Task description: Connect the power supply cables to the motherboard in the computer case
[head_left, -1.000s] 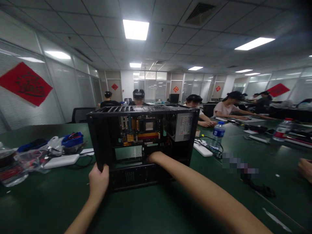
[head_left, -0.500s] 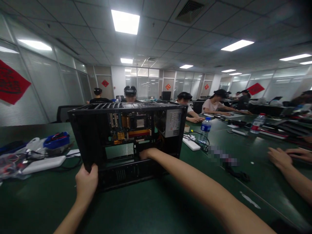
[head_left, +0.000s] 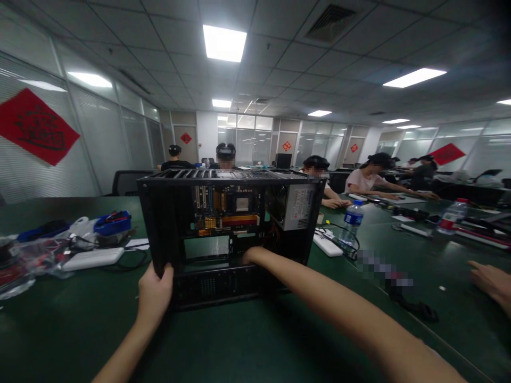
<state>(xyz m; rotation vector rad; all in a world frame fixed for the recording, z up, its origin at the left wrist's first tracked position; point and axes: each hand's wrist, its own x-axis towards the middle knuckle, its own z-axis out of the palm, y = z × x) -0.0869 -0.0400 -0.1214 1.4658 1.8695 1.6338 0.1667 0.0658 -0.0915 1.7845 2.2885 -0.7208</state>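
Note:
A black computer case (head_left: 191, 291) stands on the green table, its open side facing me. Inside it I see a motherboard (head_left: 217, 203) with orange slots and a silver power supply (head_left: 297, 206) at the upper right. My left hand (head_left: 155, 287) is closed around the case's lower left edge, thumb on the near side. My right hand (head_left: 255, 256) reaches over the lower rail into the bottom of the case. Its fingers are hidden behind the rail, so what they touch cannot be seen.
Left of the case lie a white power bank-like block (head_left: 93, 259), plastic bags and a blue pouch (head_left: 114, 222). To the right are a water bottle (head_left: 353, 221), a white block (head_left: 328, 244) and a black strap (head_left: 415, 307). A co-worker's hand (head_left: 493, 279) rests at the right edge.
My view has turned left, so the case appears further right. My right hand sits slightly deeper in the case. The left hand keeps its grip. Less of the co-worker's hands shows.

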